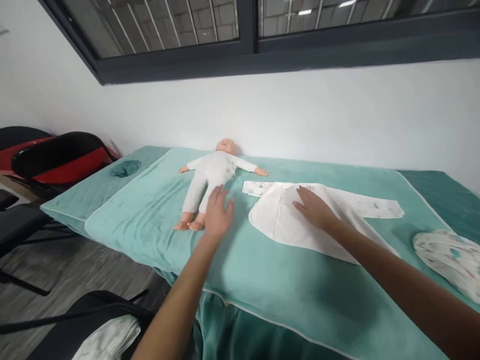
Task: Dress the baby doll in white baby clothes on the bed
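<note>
A baby doll (215,169) in white clothing lies on its back on the green bed cover, its head toward the wall and its arms spread. To its right a white baby top (285,215) with patterned sleeve ends is spread out flat. My right hand (313,206) rests on or just over that top, with its fingers apart. Close by the doll's lower leg is my left hand (218,212), fingers apart and holding nothing; whether it touches the doll I cannot tell.
A bundled patterned cloth (450,260) lies at the bed's right. Black and red chairs (67,155) stand to the left. In front, a dark chair (93,315) bears another cloth (108,340). The green bed (142,210) meets a white wall (281,115) under a window.
</note>
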A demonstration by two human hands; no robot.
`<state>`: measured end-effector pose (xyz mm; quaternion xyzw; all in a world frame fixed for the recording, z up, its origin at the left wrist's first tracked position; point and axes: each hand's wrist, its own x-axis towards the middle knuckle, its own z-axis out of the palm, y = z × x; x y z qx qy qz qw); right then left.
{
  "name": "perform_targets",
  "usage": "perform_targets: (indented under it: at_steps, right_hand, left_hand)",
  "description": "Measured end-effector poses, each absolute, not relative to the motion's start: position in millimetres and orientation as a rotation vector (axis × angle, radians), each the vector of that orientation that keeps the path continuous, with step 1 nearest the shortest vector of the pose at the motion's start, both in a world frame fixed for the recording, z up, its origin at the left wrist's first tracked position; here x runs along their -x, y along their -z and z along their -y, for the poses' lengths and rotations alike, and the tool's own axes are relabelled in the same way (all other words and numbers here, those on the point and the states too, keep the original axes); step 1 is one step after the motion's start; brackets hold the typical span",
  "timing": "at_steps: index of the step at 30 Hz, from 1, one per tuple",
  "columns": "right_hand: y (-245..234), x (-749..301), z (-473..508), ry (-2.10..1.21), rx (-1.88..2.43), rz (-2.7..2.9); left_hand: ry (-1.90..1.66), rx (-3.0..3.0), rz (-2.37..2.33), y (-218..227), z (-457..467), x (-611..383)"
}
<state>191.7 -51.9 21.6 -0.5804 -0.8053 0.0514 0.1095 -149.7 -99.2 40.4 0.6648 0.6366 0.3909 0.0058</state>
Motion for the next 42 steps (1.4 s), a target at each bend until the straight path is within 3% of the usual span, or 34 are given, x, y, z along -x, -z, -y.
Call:
perform_targets:
  at_steps: [7, 15, 19, 24, 29, 33, 42]
  right_hand:
    - [-53.1, -45.1, -82.3, -0.393, 1.565, 2.206]
    - [-55.6, 69.6, -203.2, -0.853, 1.503, 1.994]
    - [-66.7, 84.7, -219.8, -0.940, 1.202, 2.013]
    - [-98.2, 30.3, -195.0, -1.088, 1.216, 1.958]
    - [-139.2, -87.8, -136.2, -0.889, 1.608, 1.818]
    - [-159.0, -176.6, -80.8, -0.763, 1.673, 1.793]
    - [-119.1, -264.7, -20.0, -0.718, 1.811, 1.708]
  left_hand:
    - [-1.039, -1.687, -2.214, -53.1, 31.8, 260.6]
    - [-1.021, -0.991, -1.660, -61.8, -18.9, 288.4]
    - [-1.008, -0.771, -1.394, -58.2, -27.1, 282.8]
    - [-1.014, -0.850, -1.280, -70.2, -16.8, 236.7]
    - [-1.067, -0.934, -1.044, -88.3, 15.0, 135.4]
    - [-1.071, -0.941, -0.897, -84.0, 51.0, 46.3]
    - [-0.979, -0.925, -0.889, -52.1, 99.0, -56.5]
